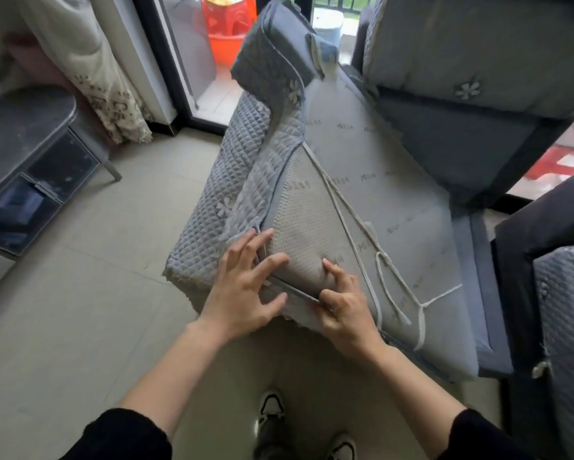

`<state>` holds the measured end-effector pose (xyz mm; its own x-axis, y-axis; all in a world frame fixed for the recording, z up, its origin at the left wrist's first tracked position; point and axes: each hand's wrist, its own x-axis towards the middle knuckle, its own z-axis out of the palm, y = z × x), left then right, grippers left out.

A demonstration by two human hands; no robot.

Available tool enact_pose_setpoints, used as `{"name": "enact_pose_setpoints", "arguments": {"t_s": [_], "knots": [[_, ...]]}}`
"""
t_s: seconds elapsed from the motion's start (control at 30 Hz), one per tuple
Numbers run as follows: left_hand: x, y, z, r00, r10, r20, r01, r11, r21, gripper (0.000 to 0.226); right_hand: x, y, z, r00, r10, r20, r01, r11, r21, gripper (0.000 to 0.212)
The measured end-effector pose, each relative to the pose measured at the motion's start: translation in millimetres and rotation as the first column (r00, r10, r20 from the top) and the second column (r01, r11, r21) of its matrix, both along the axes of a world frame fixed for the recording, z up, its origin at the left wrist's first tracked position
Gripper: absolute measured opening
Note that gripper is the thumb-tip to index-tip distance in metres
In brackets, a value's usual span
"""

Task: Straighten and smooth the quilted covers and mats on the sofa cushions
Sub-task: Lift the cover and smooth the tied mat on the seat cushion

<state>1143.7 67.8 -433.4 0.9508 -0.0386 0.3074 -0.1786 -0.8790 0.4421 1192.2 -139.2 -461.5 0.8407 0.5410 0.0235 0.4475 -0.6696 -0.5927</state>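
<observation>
Black sleeves frame the bottom of the view, with a pair of shoes [272,406] on the tiled floor [96,244] between them. Just beyond, both hands work the near corner of the quilted cover [232,167], which lies turned back on the seat cushion [395,194] so that its dotted underside faces up. The left hand [245,287] is spread, fingers straight, pressing flat on the fold; I judge it pins the cloth so it cannot slide. The right hand [345,307] pinches the trimmed edge of the same corner between thumb and curled fingers, likely to draw it over and lay it flat. A white cord [388,270] (a tie for the cover, by the look of it) trails loose and looped across the bare cushion, just beside the right hand. It could get trapped underneath when the corner goes down. The rest of the cover hangs bunched over the cushion's left side toward the floor.

Farther on, the armrest [272,61] wears its own quilted piece, rumpled, and a back cushion [461,44] rises at upper right. Past the sofa stand a glass door [186,44], red stools [225,21] outside it, a curtain [106,94] and, at left, a dark cabinet [30,154].
</observation>
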Motion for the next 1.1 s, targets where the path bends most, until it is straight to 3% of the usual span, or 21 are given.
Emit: {"name": "enact_pose_setpoints", "arguments": {"t_s": [0.07, 0.17, 0.27, 0.37, 0.43, 0.5, 0.57, 0.7, 0.8, 0.9, 1.0, 1.1], "knots": [[19, -7, 19, 0.982, -0.179, 0.055, 0.165, 0.967, 0.192, 0.042, 8, -22, 17, 0.999, 0.016, -0.032, -0.016, 1.000, 0.004, 0.013], [47, -39, 58, 0.901, -0.433, 0.015, 0.381, 0.808, 0.449, 0.040, 19, -58, 53, 0.999, 0.001, -0.052, -0.002, 1.000, -0.003, 0.013], [54, -84, 89, 0.859, -0.499, -0.119, 0.472, 0.678, 0.564, 0.044, 27, -95, 85, 0.998, 0.003, -0.069, -0.005, 1.000, -0.024, 0.013], [46, -126, 105, 0.857, -0.504, -0.105, 0.453, 0.643, 0.617, 0.016, 29, -134, 109, 0.993, 0.019, -0.115, -0.026, 0.998, -0.063, 0.013], [45, -146, 116, 0.872, -0.482, -0.084, 0.422, 0.655, 0.627, 0.027, 31, -155, 123, 0.986, 0.019, -0.163, -0.031, 0.997, -0.072, 0.013], [46, -162, 130, 0.880, -0.474, -0.015, 0.382, 0.691, 0.614, 0.025, 32, -173, 145, 0.968, 0.033, -0.248, -0.041, 0.999, -0.027, 0.014], [49, -183, 152, 0.867, -0.492, 0.080, 0.369, 0.741, 0.561, 0.022, 34, -195, 177, 0.934, 0.079, -0.349, -0.050, 0.994, 0.093, 0.027], [53, -213, 219, 0.845, -0.478, 0.238, 0.373, 0.847, 0.377, 0.018, 43, -228, 248, 0.880, 0.169, -0.444, -0.034, 0.955, 0.295, 0.033], [68, -228, 270, 0.879, -0.406, 0.249, 0.340, 0.901, 0.271, 0.020, 56, -249, 303, 0.832, 0.230, -0.505, 0.010, 0.903, 0.429, 0.032], [104, -241, 304, 0.936, -0.293, 0.195, 0.262, 0.950, 0.171, 0.025, 85, -265, 340, 0.918, 0.066, -0.392, 0.113, 0.902, 0.416, 0.022], [145, -251, 324, 0.964, -0.215, 0.156, 0.195, 0.972, 0.132, 0.021, 114, -265, 340, 0.975, -0.215, -0.053, 0.220, 0.917, 0.332, 0.010], [187, -257, 338, 0.987, -0.110, 0.120, 0.101, 0.992, 0.079, 0.014, 118, -259, 318, 0.802, -0.506, 0.316, 0.412, 0.853, 0.320, 0.014]]}}
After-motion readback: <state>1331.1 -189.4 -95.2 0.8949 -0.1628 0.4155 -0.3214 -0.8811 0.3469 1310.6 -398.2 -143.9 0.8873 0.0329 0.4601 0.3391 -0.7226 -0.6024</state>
